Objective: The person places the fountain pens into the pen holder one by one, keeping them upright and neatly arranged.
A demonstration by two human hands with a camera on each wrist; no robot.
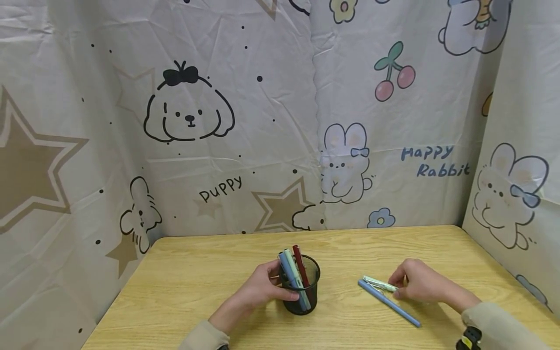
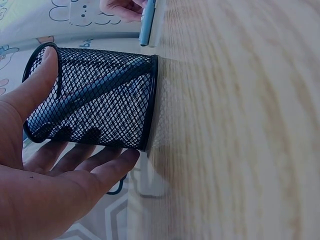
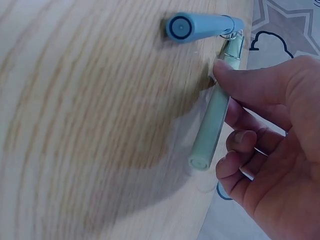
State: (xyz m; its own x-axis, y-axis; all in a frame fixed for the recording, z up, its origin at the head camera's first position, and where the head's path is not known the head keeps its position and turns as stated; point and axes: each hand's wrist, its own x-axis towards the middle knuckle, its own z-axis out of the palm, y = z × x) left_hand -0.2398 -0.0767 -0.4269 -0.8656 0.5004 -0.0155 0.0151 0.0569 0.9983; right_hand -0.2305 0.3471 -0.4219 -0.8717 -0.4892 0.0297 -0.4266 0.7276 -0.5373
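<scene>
My left hand (image 1: 262,288) grips a black mesh pen holder (image 1: 290,306) around its side, thumb at the rim and fingers behind, as the left wrist view also shows. Inside the holder (image 2: 107,95) lean a blue pen (image 1: 286,268), a light green pen (image 1: 294,270) and a dark red pen (image 1: 300,262). Over to the right, my right hand (image 1: 423,283) pinches another light green pen (image 3: 211,125) between thumb and fingers, low over the table. A second blue pen (image 1: 395,308) lies on the wood, its far end close to the green pen's clip end.
The light wooden table (image 1: 210,262) runs back to a printed curtain (image 1: 271,121) with puppy, rabbit and star drawings. More curtain hangs along the left and right sides. A dark wristband (image 1: 469,338) shows on the right sleeve.
</scene>
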